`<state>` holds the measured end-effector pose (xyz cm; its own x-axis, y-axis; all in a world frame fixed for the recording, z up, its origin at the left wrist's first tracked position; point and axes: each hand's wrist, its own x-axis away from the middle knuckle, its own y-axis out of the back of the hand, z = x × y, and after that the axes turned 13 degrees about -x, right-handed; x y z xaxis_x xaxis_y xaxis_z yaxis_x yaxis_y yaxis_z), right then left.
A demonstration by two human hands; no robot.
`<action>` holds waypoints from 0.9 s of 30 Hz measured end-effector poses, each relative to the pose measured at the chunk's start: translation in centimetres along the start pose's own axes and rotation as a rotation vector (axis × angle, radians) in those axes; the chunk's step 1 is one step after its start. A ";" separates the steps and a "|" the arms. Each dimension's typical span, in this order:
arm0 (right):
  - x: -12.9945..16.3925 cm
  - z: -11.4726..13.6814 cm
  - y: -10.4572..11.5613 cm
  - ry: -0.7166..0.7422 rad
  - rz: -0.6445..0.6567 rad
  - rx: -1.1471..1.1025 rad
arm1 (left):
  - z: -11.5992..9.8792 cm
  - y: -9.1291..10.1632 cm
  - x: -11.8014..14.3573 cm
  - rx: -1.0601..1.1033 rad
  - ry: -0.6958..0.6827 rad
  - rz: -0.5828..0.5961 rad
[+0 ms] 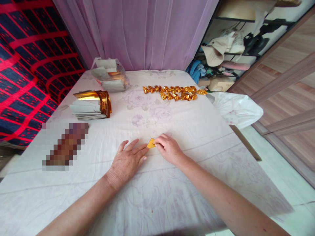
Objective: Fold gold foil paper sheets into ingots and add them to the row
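From where I stand, the work centres on a small yellow folded piece [151,143] on the flowered cloth [152,183], with twelve o'clock towards the purple curtain [145,36]. The left hand [126,160], at its eight o'clock, lies palm down with the fingers spread wide, a fingertip touching the piece. The right hand [169,147], just past three, is drawn in narrow, pinching the other end between thumb and finger.

At ten o'clock sits a bent stack of gold-faced sheets [91,106] with pale backs; behind it, at eleven, a clear bag [109,77] holds more sheets. At one o'clock, folded shiny gold pieces [178,91] lie in rows. A reddish-brown strip [67,144] at nine is masked by coarse squares, so any lettering on it is beyond me.

Between two and three, a white plastic bag [238,109] carries faint reddish marks I can't read. Past the table corner, between one and two, stands a shelf with a pale cap [215,50] and a cardboard box [220,86], its markings too small to make out.
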<state>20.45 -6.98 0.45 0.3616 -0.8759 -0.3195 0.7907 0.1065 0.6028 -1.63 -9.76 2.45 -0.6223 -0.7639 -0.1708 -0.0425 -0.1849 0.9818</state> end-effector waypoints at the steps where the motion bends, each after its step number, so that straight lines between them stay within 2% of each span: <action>1: 0.1 -0.1 0.1 -0.001 -0.003 -0.011 | 0.0 -0.1 0.0 0.008 0.006 0.003; 6: 0.1 -0.6 0.2 0.037 -0.014 -0.051 | 0.0 -0.2 0.1 0.067 0.049 0.032; 11: 0.2 -0.8 0.0 0.028 -0.028 -0.038 | 0.0 -0.1 0.1 0.114 0.098 0.010; 19: 1.0 -0.1 0.1 0.090 -0.247 0.014 | -0.5 0.6 -0.9 0.153 0.179 -0.025; 23: 1.3 0.2 0.4 0.023 -0.236 0.142 | -0.8 0.5 -1.5 0.141 0.223 -0.058; 27: 1.5 0.5 0.6 0.047 -0.183 0.167 | -1.0 0.3 -1.9 0.109 0.217 -0.129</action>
<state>21.21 -8.45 0.69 0.2461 -0.8501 -0.4656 0.7536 -0.1343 0.6435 0.32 -8.97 2.99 -0.4251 -0.8550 -0.2972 -0.2015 -0.2307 0.9519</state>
